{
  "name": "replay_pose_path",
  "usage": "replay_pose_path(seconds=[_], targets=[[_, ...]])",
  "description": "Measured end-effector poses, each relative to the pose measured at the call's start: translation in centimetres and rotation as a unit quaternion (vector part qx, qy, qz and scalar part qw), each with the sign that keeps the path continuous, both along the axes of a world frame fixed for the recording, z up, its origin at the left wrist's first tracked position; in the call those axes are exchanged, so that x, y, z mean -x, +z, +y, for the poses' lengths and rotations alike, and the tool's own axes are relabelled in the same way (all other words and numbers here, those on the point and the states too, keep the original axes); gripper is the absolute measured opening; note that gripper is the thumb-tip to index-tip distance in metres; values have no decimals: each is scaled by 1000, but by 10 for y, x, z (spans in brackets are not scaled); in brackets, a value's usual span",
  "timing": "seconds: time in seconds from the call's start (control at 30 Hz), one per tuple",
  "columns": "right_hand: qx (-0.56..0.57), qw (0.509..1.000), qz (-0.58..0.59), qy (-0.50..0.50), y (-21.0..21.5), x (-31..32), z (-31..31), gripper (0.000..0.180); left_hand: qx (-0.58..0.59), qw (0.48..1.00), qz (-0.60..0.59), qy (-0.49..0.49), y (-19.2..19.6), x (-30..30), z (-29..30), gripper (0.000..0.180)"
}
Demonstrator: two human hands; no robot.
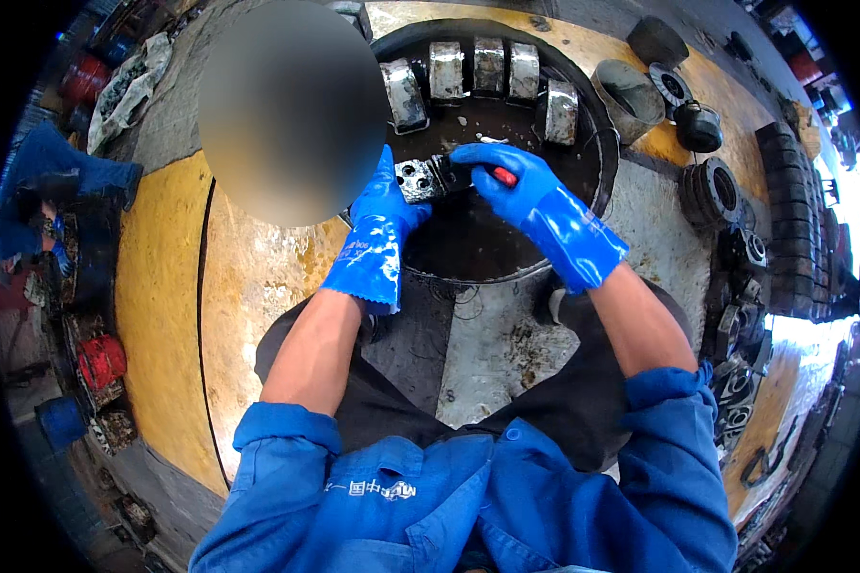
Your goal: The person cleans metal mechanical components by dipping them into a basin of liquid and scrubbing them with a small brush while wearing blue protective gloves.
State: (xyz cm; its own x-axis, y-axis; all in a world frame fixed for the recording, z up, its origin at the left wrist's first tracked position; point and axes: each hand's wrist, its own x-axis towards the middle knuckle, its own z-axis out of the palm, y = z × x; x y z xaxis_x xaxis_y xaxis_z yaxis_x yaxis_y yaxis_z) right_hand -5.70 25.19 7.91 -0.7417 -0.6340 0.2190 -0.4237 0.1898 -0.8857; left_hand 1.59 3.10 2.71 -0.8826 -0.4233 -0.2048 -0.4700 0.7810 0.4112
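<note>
Over a wide round pan of dark liquid, my gloved left hand is closed round an oily metal block with holes. My gloved right hand grips a tool with a red handle. The tool's dark working end meets or overlaps the block's right side; its exact kind is hidden by my fingers. Both gloves are long, blue and wet. Along the pan's far side stand several curved metal pieces, among them a rusty one and one at the right.
To the right sit a metal cylinder, a dark pot-like part, a ringed part and a stack of black blocks. At the left are a red can and a person's blue clothing. A blurred patch hides the upper left.
</note>
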Motion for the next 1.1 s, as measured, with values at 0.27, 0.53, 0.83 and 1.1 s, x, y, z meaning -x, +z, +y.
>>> replay_pose_path(seconds=[0.27,0.53,0.83,1.1], targets=[[-29,986,123,111,10,-21,-8,33,19,998,50,-30,-3,-1,-7,129],[-73,968,193,140,9,-22,-9,36,-29,1000,-3,12,23,-1,6,123],[-58,965,205,152,8,-26,-17,43,-6,994,107,-24,0,-3,-2,102],[-127,969,206,52,-23,0,-13,31,-12,997,67,-25,-3,-5,0,106]])
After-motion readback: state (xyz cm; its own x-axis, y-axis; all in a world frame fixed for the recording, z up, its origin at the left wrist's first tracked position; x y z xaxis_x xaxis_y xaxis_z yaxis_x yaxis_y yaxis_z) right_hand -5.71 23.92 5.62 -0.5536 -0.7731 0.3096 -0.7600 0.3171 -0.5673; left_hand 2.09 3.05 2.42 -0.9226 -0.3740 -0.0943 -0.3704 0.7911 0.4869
